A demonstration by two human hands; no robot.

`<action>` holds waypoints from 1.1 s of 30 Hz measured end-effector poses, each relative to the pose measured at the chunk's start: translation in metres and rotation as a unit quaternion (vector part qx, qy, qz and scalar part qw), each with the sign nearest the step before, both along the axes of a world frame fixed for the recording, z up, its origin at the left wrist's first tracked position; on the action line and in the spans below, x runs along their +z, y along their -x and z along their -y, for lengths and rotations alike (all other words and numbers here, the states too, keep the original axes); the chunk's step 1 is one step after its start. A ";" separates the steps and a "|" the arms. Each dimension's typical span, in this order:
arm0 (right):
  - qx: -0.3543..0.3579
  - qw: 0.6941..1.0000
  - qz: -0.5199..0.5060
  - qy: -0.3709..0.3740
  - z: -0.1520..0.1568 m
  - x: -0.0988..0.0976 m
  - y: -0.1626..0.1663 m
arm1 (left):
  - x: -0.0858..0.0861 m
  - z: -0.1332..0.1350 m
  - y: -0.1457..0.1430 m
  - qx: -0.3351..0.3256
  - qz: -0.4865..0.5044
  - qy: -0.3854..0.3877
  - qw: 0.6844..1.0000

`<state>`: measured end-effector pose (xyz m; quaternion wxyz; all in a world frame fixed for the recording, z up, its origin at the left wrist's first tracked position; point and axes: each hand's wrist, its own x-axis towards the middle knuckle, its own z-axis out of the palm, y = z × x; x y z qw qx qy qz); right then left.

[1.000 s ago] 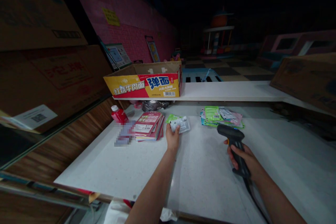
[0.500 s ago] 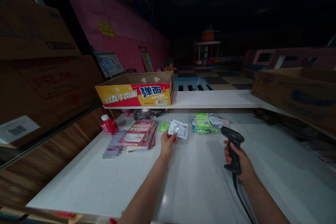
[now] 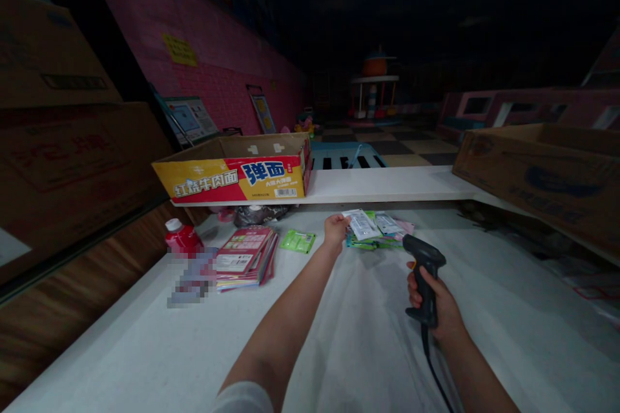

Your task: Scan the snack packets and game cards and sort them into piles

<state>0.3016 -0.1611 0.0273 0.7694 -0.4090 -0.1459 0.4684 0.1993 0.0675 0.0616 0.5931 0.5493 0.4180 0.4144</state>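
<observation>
My left hand (image 3: 336,231) pinches the edge of a white packet (image 3: 362,224), held over a pile of mixed packets. In that pile, green packets (image 3: 361,243) lie under another silvery-white packet (image 3: 388,224), with a pink one at the right. My right hand (image 3: 433,300) is wrapped round the grip of a black barcode scanner (image 3: 425,271), whose head points left toward the pile. The scanner's cable (image 3: 433,361) runs down to the lower edge. Left of my left hand, a single green packet (image 3: 298,241) lies flat on the white counter (image 3: 159,342).
A stack of red booklets or flat packs (image 3: 247,255) stands at the left, beside a red bottle with a white cap (image 3: 183,239). A raised shelf (image 3: 382,185) crosses behind, carrying a red and yellow carton (image 3: 232,174). Brown cartons (image 3: 537,164) flank both sides.
My left hand has carried the white packet rightward, from beside the lone green packet to above the pile. That green packet is now uncovered. The scanner stays in my right hand.
</observation>
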 end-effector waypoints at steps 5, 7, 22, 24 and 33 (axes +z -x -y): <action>0.000 1.000 0.001 -0.007 -0.001 -0.001 0.000 | -0.003 -0.020 -0.033 -0.001 -0.046 -0.044 0.998; 0.001 1.000 0.000 -0.007 -0.001 -0.001 0.001 | -0.005 -0.024 -0.036 0.005 -0.072 -0.069 0.995; 0.005 1.000 -0.009 -0.004 -0.002 -0.003 0.001 | -0.019 0.038 -0.009 -0.126 -0.424 -0.408 0.799; 0.006 1.000 -0.006 -0.004 -0.002 -0.003 0.001 | -0.018 0.043 -0.011 -0.123 -0.432 -0.410 0.794; 0.008 1.000 0.005 0.010 0.000 -0.003 0.002 | -0.027 0.039 0.006 -0.117 -0.409 -0.425 0.799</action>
